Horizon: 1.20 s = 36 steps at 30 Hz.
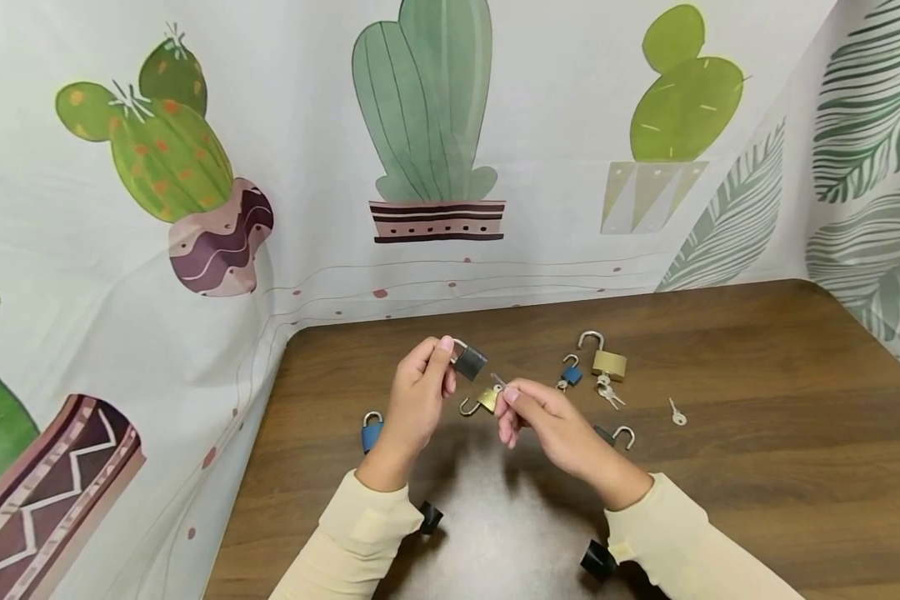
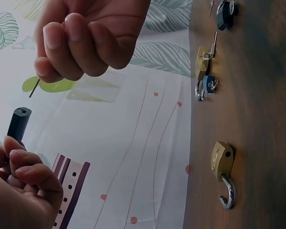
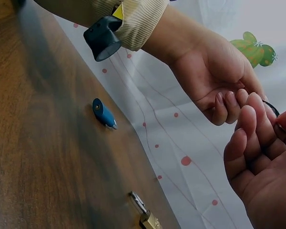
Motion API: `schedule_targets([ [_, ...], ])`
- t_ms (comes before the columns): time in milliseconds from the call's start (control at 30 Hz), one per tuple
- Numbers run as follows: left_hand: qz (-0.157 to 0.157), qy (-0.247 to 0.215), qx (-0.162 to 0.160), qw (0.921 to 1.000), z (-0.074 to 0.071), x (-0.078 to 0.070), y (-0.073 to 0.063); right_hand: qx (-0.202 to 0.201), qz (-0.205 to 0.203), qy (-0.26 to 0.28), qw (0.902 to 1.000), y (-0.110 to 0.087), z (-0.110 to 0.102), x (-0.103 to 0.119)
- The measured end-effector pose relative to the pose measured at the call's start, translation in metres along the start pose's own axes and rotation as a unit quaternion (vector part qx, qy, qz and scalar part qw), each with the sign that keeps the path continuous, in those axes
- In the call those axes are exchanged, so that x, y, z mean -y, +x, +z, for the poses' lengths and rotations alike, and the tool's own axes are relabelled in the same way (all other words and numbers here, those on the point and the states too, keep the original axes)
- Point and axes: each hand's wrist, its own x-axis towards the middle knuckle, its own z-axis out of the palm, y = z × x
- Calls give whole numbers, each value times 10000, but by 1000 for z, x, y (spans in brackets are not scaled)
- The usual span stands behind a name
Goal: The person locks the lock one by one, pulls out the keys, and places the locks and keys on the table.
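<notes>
The black padlock (image 1: 470, 363) has a dark, blocky body with a pale metal shackle, and hangs raised above the table (image 1: 757, 400), its keyhole end turned toward a slim metal key (image 1: 499, 381). The left hand (image 1: 417, 392) pinches its shackle, with no gap between thumb and fingers beyond the metal itself; the right hand (image 1: 543, 417) pinches the key just as closely (its tip near the padlock but not touching). Five more padlocks lie on the wood: two brass, one small (image 1: 488, 398) and one large (image 1: 610, 364); two blue, one small (image 1: 572, 375) and one farther left (image 1: 372, 435); and one dark padlock (image 1: 606, 434), partly hidden by the right forearm. One loose key (image 1: 678, 415) lies at the right.
</notes>
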Motion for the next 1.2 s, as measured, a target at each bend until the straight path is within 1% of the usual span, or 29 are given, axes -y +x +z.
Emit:
schedule_targets([
  [133,-20,17,-10,10000,-1,-2,0,53,-94,-63,9999,1,-1,0],
  [267,-81,-100,-46,9999,-1,-4,1,80,-214,-224,9995,2,-4,1],
  [433,-218,-342,-99,9991,-3,-5,1,31,-143,-421,9990,2,-10,2],
  [533,-316,-445,-221,9983,-7,-5,1,-7,-44,-491,9988,0,-14,2],
  [667,-473,-433,-380,9972,-18,-3,0,-54,15,-615,9981,-4,-22,2],
  [833,-631,-304,-479,9964,-32,3,-2,-105,154,-575,9982,-10,-34,0],
  [967,-697,-148,-554,9959,-47,8,-4,-154,295,-633,9974,-17,-42,-2],
  [1200,-849,157,-707,9938,-74,19,-10,-221,313,-730,9966,-29,-61,-8],
])
